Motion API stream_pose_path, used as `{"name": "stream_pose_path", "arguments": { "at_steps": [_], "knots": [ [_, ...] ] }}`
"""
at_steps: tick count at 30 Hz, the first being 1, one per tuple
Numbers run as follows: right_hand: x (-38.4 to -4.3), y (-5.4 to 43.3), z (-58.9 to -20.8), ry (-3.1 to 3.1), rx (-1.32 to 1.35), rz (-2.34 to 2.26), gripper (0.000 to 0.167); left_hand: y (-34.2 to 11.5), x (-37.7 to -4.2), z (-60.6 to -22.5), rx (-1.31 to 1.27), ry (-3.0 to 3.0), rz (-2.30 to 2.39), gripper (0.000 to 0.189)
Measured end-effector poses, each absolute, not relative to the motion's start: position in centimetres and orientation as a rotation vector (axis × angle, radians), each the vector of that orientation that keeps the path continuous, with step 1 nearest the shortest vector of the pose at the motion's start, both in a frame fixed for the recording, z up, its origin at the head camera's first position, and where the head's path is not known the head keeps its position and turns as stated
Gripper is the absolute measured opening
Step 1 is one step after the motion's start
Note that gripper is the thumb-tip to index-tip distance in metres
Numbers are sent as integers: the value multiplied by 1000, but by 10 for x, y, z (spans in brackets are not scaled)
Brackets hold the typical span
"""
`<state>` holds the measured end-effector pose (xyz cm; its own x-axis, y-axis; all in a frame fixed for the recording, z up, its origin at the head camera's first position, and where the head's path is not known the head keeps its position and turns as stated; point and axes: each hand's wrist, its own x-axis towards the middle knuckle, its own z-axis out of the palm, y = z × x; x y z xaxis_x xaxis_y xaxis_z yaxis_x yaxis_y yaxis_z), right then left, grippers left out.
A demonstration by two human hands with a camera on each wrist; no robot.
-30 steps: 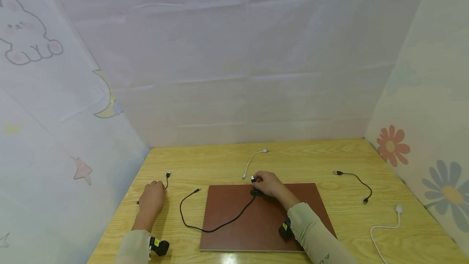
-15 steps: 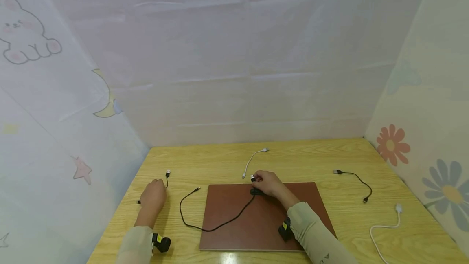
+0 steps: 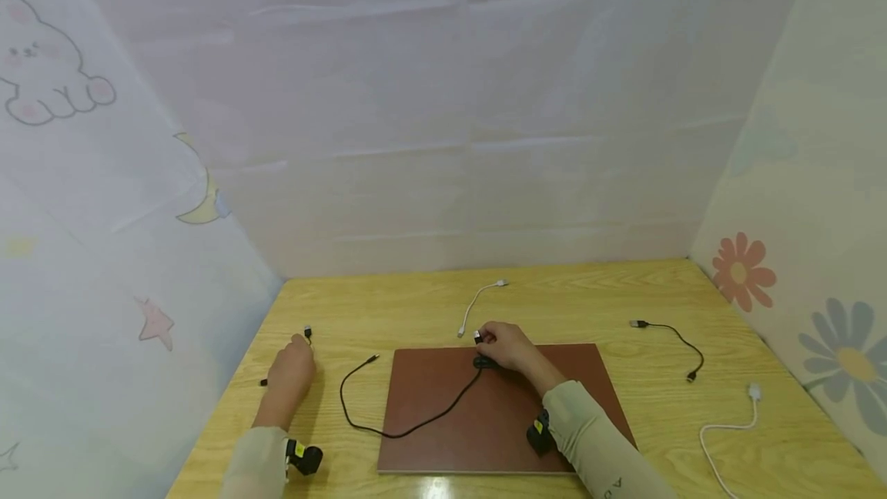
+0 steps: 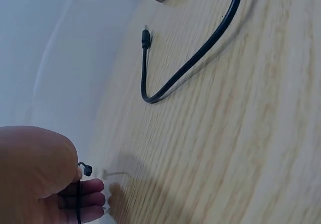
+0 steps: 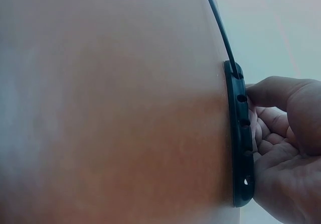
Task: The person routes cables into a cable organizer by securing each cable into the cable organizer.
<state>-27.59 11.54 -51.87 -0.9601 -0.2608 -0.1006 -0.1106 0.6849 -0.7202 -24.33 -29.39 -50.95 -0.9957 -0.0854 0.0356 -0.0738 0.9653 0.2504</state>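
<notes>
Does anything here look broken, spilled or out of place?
Nothing looks spilled or visibly damaged. What seems slightly untidy is the long black cable: it trails in a loose bend off the brown board onto the wooden table, its tip left of the board.

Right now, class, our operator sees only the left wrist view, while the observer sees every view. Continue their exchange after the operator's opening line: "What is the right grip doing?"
Observer: The right grip pinches a black plug near the far edge of the brown board.
Operator: What lies beyond that edge?
Observer: A short white cable.
Operator: Any other white cable, to the board's right?
Observer: Yes, a second white cable runs off the head view's bottom edge.
</notes>
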Motion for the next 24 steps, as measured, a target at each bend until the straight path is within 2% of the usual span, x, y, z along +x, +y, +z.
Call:
{"name": "stream_pose_path", "arguments": {
  "at_steps": [5,9,24],
  "knots": [
    [-277,116,-520,2702,-301,-1155,7,-297,-245,-507,62,-3067,-420,28],
    [-276,115,-522,2697,-314,-1174,7,-300,-246,-508,56,-3061,-450,24],
    [-275,114,-525,2724,-315,-1153,10,-296,-240,-493,178,-3022,-576,21]
  ]
}}
